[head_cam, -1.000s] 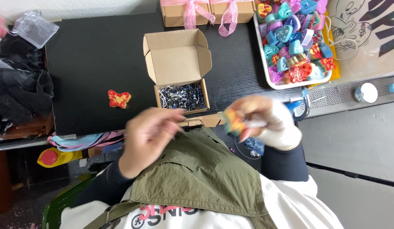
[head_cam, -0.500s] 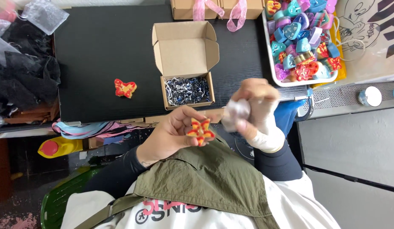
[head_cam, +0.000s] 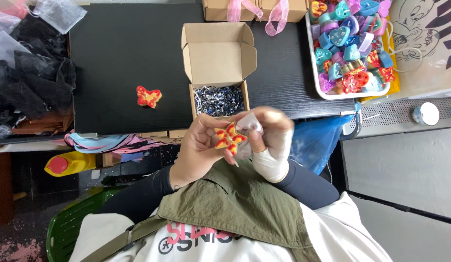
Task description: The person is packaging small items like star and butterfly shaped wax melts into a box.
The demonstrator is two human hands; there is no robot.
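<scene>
Left hand [head_cam: 199, 148] and right hand [head_cam: 269, 138] hold a butterfly piece [head_cam: 229, 138].

An open brown cardboard box [head_cam: 218, 68] sits in the middle of the black table [head_cam: 119, 58], its lid flaps folded back and its lower compartment filled with dark blue and white shredded paper [head_cam: 218, 101]. At the table's far edge stand two closed brown boxes [head_cam: 257, 7] tied with pink ribbon [head_cam: 276, 19]. A clear organza pouch [head_cam: 60, 13] lies at the far left corner. Right of the tray lies a cream sheet with a black cartoon drawing [head_cam: 424, 29].
</scene>
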